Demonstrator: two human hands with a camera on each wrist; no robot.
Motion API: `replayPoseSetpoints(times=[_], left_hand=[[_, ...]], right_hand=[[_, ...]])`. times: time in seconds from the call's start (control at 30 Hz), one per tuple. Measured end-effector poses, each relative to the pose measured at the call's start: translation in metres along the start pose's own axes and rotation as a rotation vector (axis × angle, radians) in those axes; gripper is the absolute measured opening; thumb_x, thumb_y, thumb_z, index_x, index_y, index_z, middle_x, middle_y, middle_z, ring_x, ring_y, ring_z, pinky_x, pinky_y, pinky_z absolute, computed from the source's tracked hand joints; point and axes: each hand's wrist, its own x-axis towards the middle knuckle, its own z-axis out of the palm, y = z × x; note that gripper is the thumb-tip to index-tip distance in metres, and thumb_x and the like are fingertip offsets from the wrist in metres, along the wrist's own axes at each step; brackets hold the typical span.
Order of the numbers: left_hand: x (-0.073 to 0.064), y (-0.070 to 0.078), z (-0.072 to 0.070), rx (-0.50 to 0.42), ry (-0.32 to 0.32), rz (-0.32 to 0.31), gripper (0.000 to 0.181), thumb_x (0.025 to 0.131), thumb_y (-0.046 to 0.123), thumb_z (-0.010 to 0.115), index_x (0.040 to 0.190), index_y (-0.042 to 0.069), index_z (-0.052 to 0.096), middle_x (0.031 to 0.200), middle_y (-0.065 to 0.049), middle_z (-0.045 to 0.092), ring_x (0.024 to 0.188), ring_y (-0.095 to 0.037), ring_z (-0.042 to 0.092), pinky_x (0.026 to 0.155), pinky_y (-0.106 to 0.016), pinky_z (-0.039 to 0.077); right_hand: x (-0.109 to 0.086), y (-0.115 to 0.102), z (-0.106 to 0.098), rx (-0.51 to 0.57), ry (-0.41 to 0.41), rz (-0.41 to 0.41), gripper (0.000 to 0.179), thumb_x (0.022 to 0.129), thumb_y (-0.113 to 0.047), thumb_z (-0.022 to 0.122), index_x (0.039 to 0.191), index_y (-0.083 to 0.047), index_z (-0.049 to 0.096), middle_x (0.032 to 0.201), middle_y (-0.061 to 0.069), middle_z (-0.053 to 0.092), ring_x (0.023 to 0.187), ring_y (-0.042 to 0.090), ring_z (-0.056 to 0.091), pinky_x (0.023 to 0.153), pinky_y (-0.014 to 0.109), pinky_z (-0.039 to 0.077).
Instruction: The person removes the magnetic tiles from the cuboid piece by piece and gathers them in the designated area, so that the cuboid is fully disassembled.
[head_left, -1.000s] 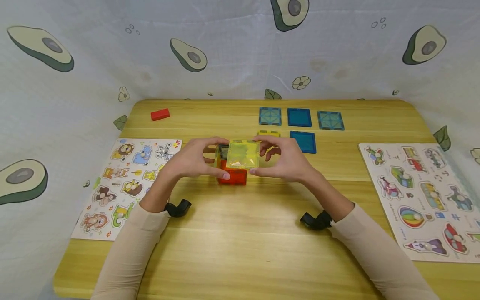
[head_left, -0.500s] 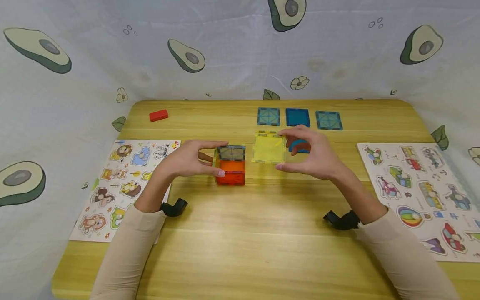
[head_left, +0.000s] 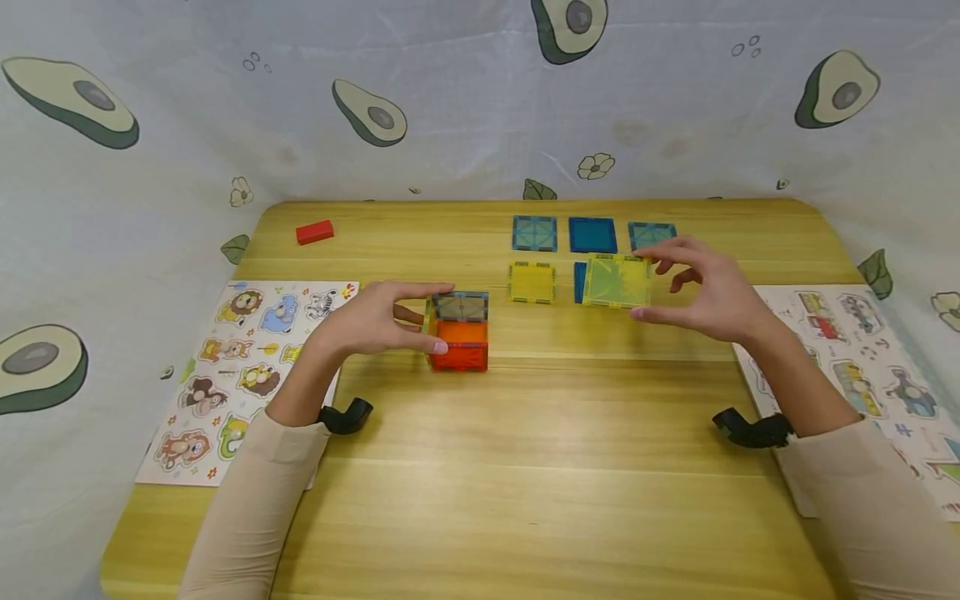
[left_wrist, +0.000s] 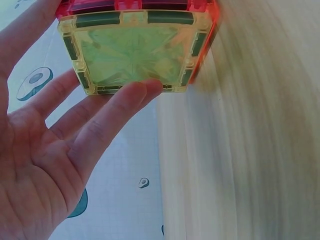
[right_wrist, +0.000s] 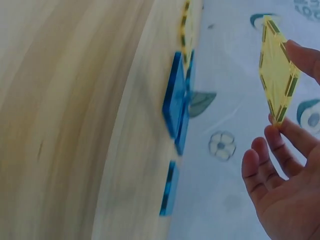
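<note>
A small open-topped box of magnetic tiles (head_left: pixel 460 358) stands on the table, with a red front, a yellow left side and a dark see-through back wall. My left hand (head_left: pixel 363 321) grips it from the left, thumb at the front corner and index finger at the back. In the left wrist view a fingertip lies along the lower edge of the yellow side (left_wrist: pixel 132 55). My right hand (head_left: pixel 712 287) pinches a clear yellow magnetic tile (head_left: pixel 618 281) between thumb and fingers, above the table. That tile partly covers a blue tile (head_left: pixel 579 287) lying beneath it in the head view.
Another yellow tile (head_left: pixel 532 283) lies flat right of the box. Behind it are a light blue tile (head_left: pixel 535 233), a dark blue tile (head_left: pixel 592 235) and another light blue one (head_left: pixel 651 233). A red block (head_left: pixel 315 232) sits back left. Picture puzzle boards (head_left: pixel 202 400) flank both sides.
My right hand has carried the yellow tile from above the box rightward, over the blue tile. My left hand keeps its hold on the box, which stays in place.
</note>
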Motion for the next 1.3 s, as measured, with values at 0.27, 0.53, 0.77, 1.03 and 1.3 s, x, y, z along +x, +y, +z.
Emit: replayPoseSetpoints(times=[0.27,0.53,0.77,1.03,1.3], left_hand=[[0.001,-0.001,0.0,-0.007,-0.003,-0.007,0.082,0.081,0.043,0.088,0.154,0.036,0.049,0.161,0.008,0.043,0.126,-0.035,0.065,0.099,-0.048,0.057],[0.001,-0.001,0.001,-0.022,-0.006,-0.007,0.081,0.082,0.042,0.088,0.153,0.038,0.05,0.162,0.007,0.043,0.127,-0.036,0.065,0.1,-0.048,0.057],[0.001,-0.002,0.001,-0.03,-0.01,0.0,0.079,0.082,0.041,0.087,0.152,0.04,0.05,0.162,0.008,0.043,0.128,-0.036,0.064,0.1,-0.048,0.057],[0.001,-0.002,0.001,-0.045,-0.02,0.004,0.081,0.083,0.04,0.087,0.154,0.036,0.048,0.162,0.008,0.042,0.129,-0.036,0.063,0.102,-0.048,0.056],[0.002,-0.003,0.002,-0.04,-0.02,0.002,0.08,0.083,0.041,0.087,0.152,0.041,0.048,0.162,0.009,0.042,0.129,-0.034,0.064,0.101,-0.048,0.056]], right_hand=[[-0.004,0.038,-0.018,-0.104,-0.049,0.092,0.074,0.079,-0.028,0.089,0.146,-0.016,0.059,0.139,0.013,0.053,0.111,0.026,0.047,0.082,0.018,0.04],[-0.003,0.066,-0.029,-0.164,-0.115,0.184,0.078,0.083,-0.035,0.087,0.149,-0.013,0.053,0.149,0.019,0.046,0.122,0.039,0.046,0.09,0.039,0.041],[0.0,0.08,-0.035,-0.213,-0.182,0.223,0.081,0.085,-0.038,0.084,0.152,-0.01,0.048,0.151,0.024,0.041,0.123,0.046,0.045,0.094,0.062,0.044],[0.008,0.091,-0.037,-0.282,-0.267,0.182,0.081,0.085,-0.039,0.083,0.15,-0.003,0.049,0.15,0.03,0.041,0.126,0.051,0.048,0.098,0.071,0.044],[0.017,0.098,-0.036,-0.346,-0.342,0.146,0.084,0.085,-0.037,0.083,0.15,0.003,0.049,0.147,0.035,0.043,0.132,0.054,0.042,0.104,0.074,0.037]])
